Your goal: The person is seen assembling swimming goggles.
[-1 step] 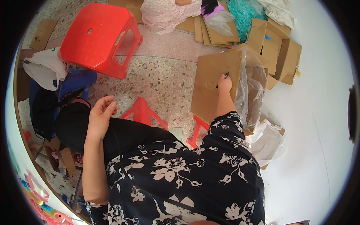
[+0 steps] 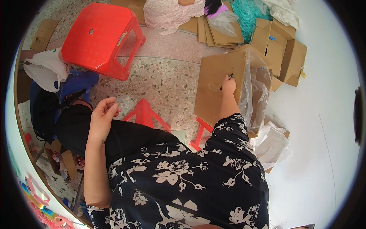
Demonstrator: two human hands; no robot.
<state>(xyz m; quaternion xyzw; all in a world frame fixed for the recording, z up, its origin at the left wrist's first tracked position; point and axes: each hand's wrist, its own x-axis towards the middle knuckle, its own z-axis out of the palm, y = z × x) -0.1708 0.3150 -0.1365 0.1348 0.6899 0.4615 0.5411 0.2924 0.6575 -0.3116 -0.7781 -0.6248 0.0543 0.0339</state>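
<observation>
My right hand point(image 2: 228, 86) is closed around a dark marker pen point(image 2: 230, 76), against the brown face of a cardboard box point(image 2: 217, 72). A faint mark shows on the board beside the hand. Clear plastic film point(image 2: 249, 91) hangs along the box's right side. Above my black-trousered leg, my left hand point(image 2: 103, 114) is raised, its fingers loosely bent and apart from the thumb, with nothing visible in it. The nearest thing beside it is part of a red stool point(image 2: 143, 114) under my legs.
A large red plastic stool point(image 2: 99, 34) stands at the far left, near a blue stool point(image 2: 85, 79) with a white bag point(image 2: 47, 68). Flattened cardboard point(image 2: 225, 33), an open carton point(image 2: 291, 55) and teal shredded filler point(image 2: 244, 15) lie far right. A person in pale dotted clothing point(image 2: 171, 15) is at the back.
</observation>
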